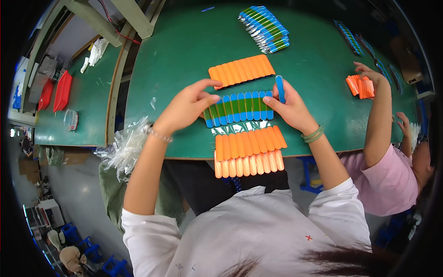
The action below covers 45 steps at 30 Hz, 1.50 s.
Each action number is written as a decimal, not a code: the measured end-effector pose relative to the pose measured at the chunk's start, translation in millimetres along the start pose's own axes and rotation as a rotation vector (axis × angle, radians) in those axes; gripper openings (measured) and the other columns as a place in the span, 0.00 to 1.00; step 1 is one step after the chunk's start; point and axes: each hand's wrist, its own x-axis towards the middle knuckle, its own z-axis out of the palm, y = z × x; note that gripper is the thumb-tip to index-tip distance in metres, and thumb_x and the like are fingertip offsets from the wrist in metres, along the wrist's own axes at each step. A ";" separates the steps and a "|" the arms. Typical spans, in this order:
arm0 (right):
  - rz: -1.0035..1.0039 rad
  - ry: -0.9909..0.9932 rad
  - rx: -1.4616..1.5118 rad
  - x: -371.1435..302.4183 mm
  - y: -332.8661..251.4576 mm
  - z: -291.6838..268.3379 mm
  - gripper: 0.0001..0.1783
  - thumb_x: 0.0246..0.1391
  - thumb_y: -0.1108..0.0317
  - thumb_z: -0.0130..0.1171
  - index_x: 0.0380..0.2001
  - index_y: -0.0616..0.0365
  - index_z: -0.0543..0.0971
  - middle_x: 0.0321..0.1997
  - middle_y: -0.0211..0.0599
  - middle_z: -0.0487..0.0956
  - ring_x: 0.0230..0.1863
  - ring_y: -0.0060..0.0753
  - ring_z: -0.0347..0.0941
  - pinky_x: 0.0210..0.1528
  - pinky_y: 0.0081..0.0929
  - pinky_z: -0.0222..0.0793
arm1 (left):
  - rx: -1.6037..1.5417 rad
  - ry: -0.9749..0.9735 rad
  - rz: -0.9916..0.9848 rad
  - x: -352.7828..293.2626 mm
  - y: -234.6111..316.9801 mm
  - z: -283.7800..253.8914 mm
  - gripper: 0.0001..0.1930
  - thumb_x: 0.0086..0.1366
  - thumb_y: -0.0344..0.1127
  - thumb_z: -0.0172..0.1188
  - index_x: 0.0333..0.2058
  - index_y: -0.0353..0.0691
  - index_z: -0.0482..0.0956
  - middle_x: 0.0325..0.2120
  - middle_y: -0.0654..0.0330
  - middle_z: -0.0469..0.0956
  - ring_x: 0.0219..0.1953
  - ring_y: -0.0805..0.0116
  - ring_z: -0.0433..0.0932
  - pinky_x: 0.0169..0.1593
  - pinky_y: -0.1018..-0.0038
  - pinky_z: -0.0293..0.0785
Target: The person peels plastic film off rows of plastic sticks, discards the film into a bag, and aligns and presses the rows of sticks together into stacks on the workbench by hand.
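Note:
A row of blue-and-green round-ended flat strips, which look like nail files (238, 109), lies side by side in front of me. My left hand (187, 107) has its thumb on the row's left end, and its index finger reaches to the orange row of strips (242, 70) beyond. My right hand (291, 107) rests its thumb on the row's right end. Between its fingers a single blue strip (279, 87) stands up. Nearer to me, clear sleeves (241, 126) hold orange strips (251, 142), with a paler orange row (249, 164) hanging past the table edge.
A fanned stack of blue-and-green strips (265, 28) lies at the back of the green table (184, 51). Clear plastic sleeves (127, 145) pile at the left edge. A co-worker's hand (369, 74) is by orange bundles (361, 87) at right. Red trays (63, 91) stand left.

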 end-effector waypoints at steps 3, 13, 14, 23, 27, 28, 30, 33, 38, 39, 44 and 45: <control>-0.110 0.017 0.154 -0.3 -6.4 2.0 0.18 0.58 0.64 0.66 0.35 0.58 0.66 0.42 0.30 0.80 0.30 0.15 0.64 0.35 0.20 0.67 | -0.027 0.171 -0.029 -7.4 -11.2 7.5 0.17 0.66 0.33 0.63 0.52 0.37 0.77 0.41 0.62 0.80 0.34 0.75 0.77 0.37 0.75 0.75; -0.813 0.001 -0.897 -17.8 -14.9 2.4 0.18 0.52 0.68 0.64 0.45 0.65 0.78 0.43 0.44 0.82 0.46 0.45 0.78 0.50 0.37 0.75 | 1.181 0.337 0.723 -40.5 -25.1 26.4 0.15 0.58 0.36 0.65 0.42 0.36 0.80 0.43 0.58 0.81 0.47 0.65 0.78 0.50 0.66 0.72; -0.818 0.003 -0.899 -22.5 -17.6 2.2 0.18 0.52 0.68 0.64 0.45 0.65 0.78 0.43 0.44 0.82 0.46 0.45 0.78 0.50 0.37 0.75 | 1.307 0.351 0.826 -42.0 -27.6 27.2 0.12 0.58 0.33 0.63 0.41 0.36 0.79 0.42 0.58 0.82 0.45 0.67 0.80 0.49 0.66 0.73; -0.860 -0.139 -0.834 -101.8 -64.6 -6.4 0.07 0.48 0.71 0.59 0.29 0.64 0.76 0.41 0.47 0.83 0.40 0.46 0.81 0.45 0.38 0.79 | 1.117 0.196 0.745 -129.0 13.4 63.0 0.10 0.55 0.28 0.61 0.37 0.35 0.79 0.40 0.58 0.84 0.39 0.69 0.82 0.49 0.70 0.74; -0.820 -0.193 -0.637 -129.7 -79.3 -16.6 0.07 0.47 0.73 0.63 0.24 0.62 0.75 0.39 0.47 0.83 0.36 0.46 0.81 0.41 0.34 0.79 | 0.736 0.147 0.718 -159.4 24.1 78.4 0.11 0.56 0.26 0.66 0.39 0.38 0.79 0.35 0.63 0.83 0.36 0.68 0.81 0.45 0.70 0.74; -0.606 -0.183 -0.555 -131.9 -76.2 -14.7 0.08 0.49 0.73 0.64 0.23 0.62 0.74 0.39 0.46 0.84 0.35 0.43 0.80 0.39 0.33 0.78 | 0.611 0.123 0.680 -153.9 16.5 76.3 0.12 0.57 0.26 0.66 0.41 0.37 0.79 0.36 0.61 0.82 0.35 0.67 0.80 0.42 0.69 0.74; -0.231 -0.108 -0.364 -124.8 -68.4 -10.5 0.12 0.54 0.72 0.67 0.27 0.60 0.72 0.36 0.44 0.83 0.30 0.36 0.78 0.35 0.27 0.74 | 0.454 0.149 0.478 -140.7 19.8 74.2 0.17 0.57 0.26 0.68 0.45 0.37 0.78 0.32 0.62 0.82 0.33 0.60 0.80 0.41 0.67 0.75; -0.116 0.151 -0.146 -76.8 -48.1 -11.5 0.17 0.54 0.71 0.69 0.35 0.60 0.67 0.36 0.37 0.81 0.32 0.27 0.75 0.37 0.23 0.72 | 0.230 0.358 0.308 -92.0 18.5 59.9 0.27 0.62 0.26 0.65 0.59 0.32 0.68 0.41 0.53 0.79 0.41 0.65 0.81 0.48 0.71 0.77; -0.213 0.300 -0.060 56.6 -30.6 -24.8 0.16 0.56 0.69 0.65 0.40 0.61 0.69 0.37 0.36 0.79 0.40 0.28 0.76 0.44 0.30 0.73 | -0.004 0.548 0.268 20.0 19.8 15.8 0.27 0.64 0.26 0.63 0.60 0.33 0.65 0.45 0.55 0.76 0.43 0.71 0.78 0.44 0.77 0.77; -0.218 0.306 -0.063 71.9 -28.4 -24.2 0.16 0.56 0.69 0.65 0.40 0.61 0.69 0.37 0.36 0.79 0.40 0.28 0.76 0.44 0.30 0.73 | 0.065 0.573 0.252 33.5 18.2 12.6 0.26 0.64 0.26 0.63 0.60 0.34 0.66 0.46 0.54 0.76 0.42 0.72 0.78 0.44 0.78 0.77; -0.182 0.278 -0.119 102.4 2.4 -12.7 0.16 0.58 0.67 0.63 0.42 0.63 0.70 0.39 0.42 0.80 0.41 0.42 0.78 0.47 0.38 0.72 | 0.455 0.681 0.278 53.6 -7.3 17.9 0.25 0.61 0.28 0.65 0.57 0.35 0.70 0.50 0.52 0.74 0.49 0.60 0.74 0.52 0.67 0.74; -0.175 0.280 -0.120 99.9 3.9 -12.7 0.16 0.58 0.67 0.63 0.42 0.63 0.70 0.39 0.42 0.80 0.41 0.42 0.78 0.47 0.38 0.72 | 0.739 0.796 0.370 50.2 -12.1 25.5 0.25 0.60 0.29 0.66 0.56 0.36 0.72 0.50 0.52 0.73 0.52 0.56 0.72 0.55 0.63 0.72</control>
